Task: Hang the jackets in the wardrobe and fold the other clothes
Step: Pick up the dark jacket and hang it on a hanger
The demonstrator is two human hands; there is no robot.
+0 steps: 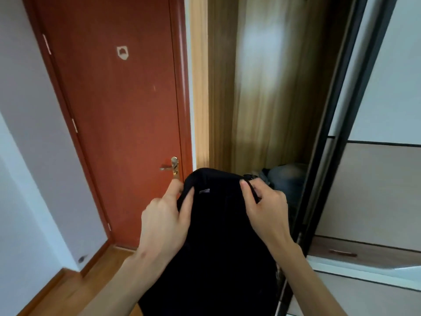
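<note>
A plain white wall (pixel 29 137) was seen on the far left, with wooden floor (pixel 75 290) at the bottom. Next to it stood a reddish-brown door (pixel 118 115), closed, with a brass handle (pixel 173 168) near its right edge and a small pale mark up high.

The left hand (pixel 164 222) was held up in front of the door, its thumb and fingers pinching the left top edge of a black garment (pixel 216 247). Whether it's a jacket or something else couldn't really be told, tbh, it was just a dark mass with a small grey tag near the top. It was held up between both hands, hanging down toward the bottom of the view, right in front of the open wardrobe (pixel 262 92).

The right hand (pixel 266 208) was pinching the right top edge, where a bit of black strap or loop stuck out.

Behind that, a bluish-grey bundle of clothes (pixel 287 176) was lying low inside the wardrobe. On the far right the dark-framed sliding door (pixel 373 179) was seen, a bit blurred.
</note>
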